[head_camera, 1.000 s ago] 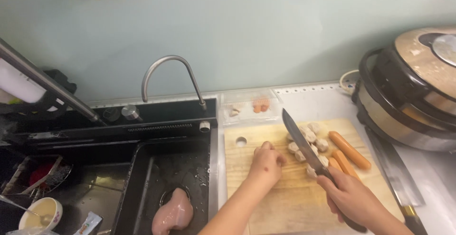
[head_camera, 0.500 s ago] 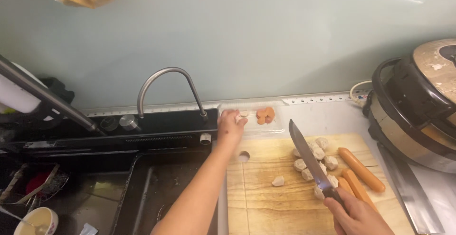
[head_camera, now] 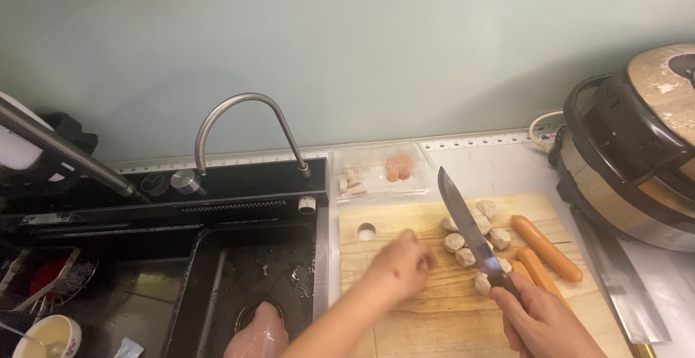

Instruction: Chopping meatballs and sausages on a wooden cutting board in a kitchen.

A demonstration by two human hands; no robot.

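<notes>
My right hand point(head_camera: 543, 322) grips the handle of a large kitchen knife point(head_camera: 467, 220), its blade pointing up and away over a wooden cutting board point(head_camera: 405, 224). Beside the blade lie several pale meatballs point(head_camera: 455, 242), and right of them two orange sausages point(head_camera: 546, 248). My left hand point(head_camera: 398, 267) hovers blurred over the board's left half, fingers curled toward the meatballs; whether it holds a piece is unclear. A clear plastic tray point(head_camera: 380, 173) with a few cut pieces sits behind the board.
A black sink point(head_camera: 181, 304) with a curved steel faucet point(head_camera: 242, 123) lies to the left, a raw chicken breast point(head_camera: 257, 333) in its basin. A large round cooker point(head_camera: 637, 155) stands at the right. A bowl point(head_camera: 47, 336) sits at the lower left.
My left hand went from the board up to the plastic tray, then came back down over the board. The knife stayed raised over the meatballs.
</notes>
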